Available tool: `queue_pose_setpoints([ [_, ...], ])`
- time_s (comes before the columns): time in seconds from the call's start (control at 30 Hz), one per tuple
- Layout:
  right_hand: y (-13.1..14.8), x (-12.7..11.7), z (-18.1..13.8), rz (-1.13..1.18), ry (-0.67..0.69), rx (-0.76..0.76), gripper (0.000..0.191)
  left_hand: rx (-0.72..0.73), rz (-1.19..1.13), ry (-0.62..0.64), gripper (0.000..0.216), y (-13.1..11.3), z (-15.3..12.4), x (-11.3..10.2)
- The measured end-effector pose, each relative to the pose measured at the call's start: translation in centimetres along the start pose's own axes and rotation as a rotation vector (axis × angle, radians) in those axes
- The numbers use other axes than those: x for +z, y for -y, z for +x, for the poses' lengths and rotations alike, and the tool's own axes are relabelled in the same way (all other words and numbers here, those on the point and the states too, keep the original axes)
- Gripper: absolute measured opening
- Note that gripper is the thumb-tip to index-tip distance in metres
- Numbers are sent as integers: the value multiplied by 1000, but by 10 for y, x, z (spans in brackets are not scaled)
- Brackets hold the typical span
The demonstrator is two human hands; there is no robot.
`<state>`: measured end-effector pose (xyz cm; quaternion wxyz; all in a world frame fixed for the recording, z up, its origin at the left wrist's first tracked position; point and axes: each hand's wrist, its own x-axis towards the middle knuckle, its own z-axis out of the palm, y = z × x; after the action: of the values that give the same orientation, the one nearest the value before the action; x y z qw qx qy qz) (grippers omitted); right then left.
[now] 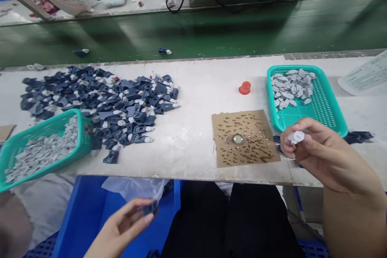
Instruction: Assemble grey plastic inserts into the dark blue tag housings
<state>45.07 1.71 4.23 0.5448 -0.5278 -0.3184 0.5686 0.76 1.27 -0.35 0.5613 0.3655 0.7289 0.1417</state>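
Note:
My left hand point(123, 225) pinches a small dark blue plastic part point(150, 208) above a blue bin point(90, 205) below the table edge. In my right hand point(326, 153), between thumb and fingers, is a small light grey plastic piece point(296, 137). That hand hovers by the front of a green basket point(335, 117) partly filled with similar grey pieces point(292, 86). Left of it lies a brown cardboard square point(223, 123) covered with glossy brown dabs, with a small round metal-rimmed item point(238, 139) on it.
A heap of dark blue parts with grey tips point(121, 100) covers the table's left. Another green basket point(81, 133) with grey pieces stands at the front left. A red cap point(245, 88) sits near the middle. Behind runs a green conveyor belt point(217, 32) carrying two loose parts.

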Motion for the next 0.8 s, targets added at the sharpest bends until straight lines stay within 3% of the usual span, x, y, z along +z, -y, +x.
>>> queue_pose_setpoints([
  [0.07, -5, 3, -1, -76, -7, -13, 16, 137, -442, 81, 33, -37, -7, 31],
  [0.17, -16, 9, -2, -223, -38, -19, 20, 204, -925, 433, 31, -76, -6, 91],
  [0.23, -24, 13, -1, -363, -79, -55, 22, 179, -1102, 643, 25, -87, 1, 127],
  [0.33, -36, 19, 2, -671, -173, -182, 23, 145, -1176, 743, 19, -91, 11, 161],
  [0.47, -47, 20, 11, -1124, -123, -512, 13, 137, -1102, 730, 32, -89, 13, 173],
  [0.57, -51, 20, 21, -1278, -36, -798, 10, 134, -1073, 718, 32, -85, 13, 172],
  [0.8, -55, 22, 35, -1372, 59, -902, 22, 133, -1131, 724, 30, -78, 16, 171],
])
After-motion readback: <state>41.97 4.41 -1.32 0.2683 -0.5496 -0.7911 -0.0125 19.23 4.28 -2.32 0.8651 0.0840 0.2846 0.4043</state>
